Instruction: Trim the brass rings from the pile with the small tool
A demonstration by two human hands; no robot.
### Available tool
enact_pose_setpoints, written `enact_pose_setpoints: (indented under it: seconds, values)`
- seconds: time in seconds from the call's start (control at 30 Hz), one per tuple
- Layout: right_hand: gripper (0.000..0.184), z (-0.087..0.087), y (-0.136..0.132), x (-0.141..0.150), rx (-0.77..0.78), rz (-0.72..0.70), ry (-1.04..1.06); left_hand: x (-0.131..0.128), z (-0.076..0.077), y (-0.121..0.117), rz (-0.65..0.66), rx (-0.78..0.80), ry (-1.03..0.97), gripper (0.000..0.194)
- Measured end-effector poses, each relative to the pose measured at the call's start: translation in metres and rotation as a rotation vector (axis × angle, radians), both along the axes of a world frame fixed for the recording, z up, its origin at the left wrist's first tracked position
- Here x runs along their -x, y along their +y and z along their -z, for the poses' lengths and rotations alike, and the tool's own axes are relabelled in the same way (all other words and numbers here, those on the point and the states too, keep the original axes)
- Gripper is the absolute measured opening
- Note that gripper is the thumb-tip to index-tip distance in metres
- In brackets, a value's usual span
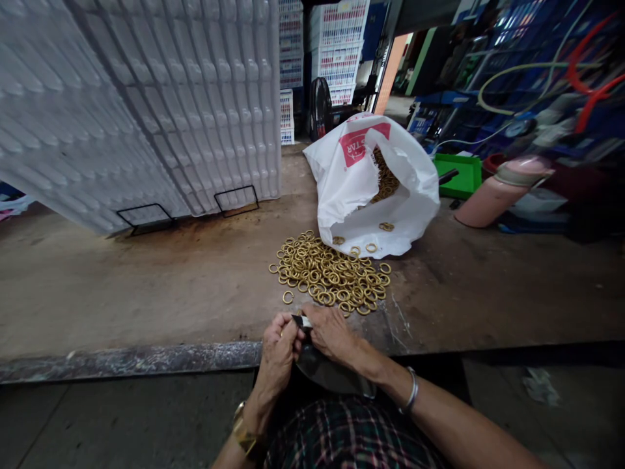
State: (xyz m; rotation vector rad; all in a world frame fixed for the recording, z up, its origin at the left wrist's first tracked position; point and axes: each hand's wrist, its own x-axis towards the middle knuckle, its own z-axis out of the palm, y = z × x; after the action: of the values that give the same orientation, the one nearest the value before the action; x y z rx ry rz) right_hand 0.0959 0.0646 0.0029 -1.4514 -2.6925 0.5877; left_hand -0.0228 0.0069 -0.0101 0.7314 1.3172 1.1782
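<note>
Both hands meet at the near edge of the worn brown table [146,286]. My left hand [278,352] and my right hand [329,333] are closed together on a small dark piece with a pale end [303,320]; what it is I cannot make out. A dark curved sheet [325,374] hangs below them over my lap. Just beyond the hands lies a heap of several brass rings [332,273]. Behind it a white plastic bag [361,189] lies open on its side with more rings inside.
A big stack of white moulded trays [146,104] leans on black wire stands at the left. White crates [336,45] and a black fan stand at the back. A pink cylinder [498,192] and a green tray [459,174] lie at the right.
</note>
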Motion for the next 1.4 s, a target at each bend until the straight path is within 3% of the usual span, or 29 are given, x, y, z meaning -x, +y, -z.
enact_pose_setpoints:
  seconds: [0.3,0.5,0.6,0.73,0.9,1.4]
  values:
    - [0.024,-0.003,-0.005,0.008,-0.033,0.058,-0.058,0.001,-0.002,-0.002,-0.014,-0.016,-0.058,0.030]
    - [0.024,-0.005,0.014,-0.001,-0.033,0.128,-0.117,-0.002,-0.025,-0.016,0.020,0.029,-0.164,0.029]
    - [0.025,-0.004,0.020,-0.010,-0.061,0.074,-0.075,-0.003,-0.031,-0.018,0.007,0.032,-0.198,0.031]
    - [0.026,-0.003,0.007,-0.009,-0.065,-0.041,0.070,-0.002,-0.021,-0.014,-0.042,0.027,-0.158,0.033]
    - [0.024,0.000,-0.007,-0.005,-0.046,-0.076,0.087,-0.001,-0.008,-0.013,-0.023,-0.006,-0.076,0.031]
    - [0.024,0.002,-0.008,-0.001,-0.040,0.017,0.014,-0.001,-0.009,-0.011,-0.021,0.018,-0.036,0.032]
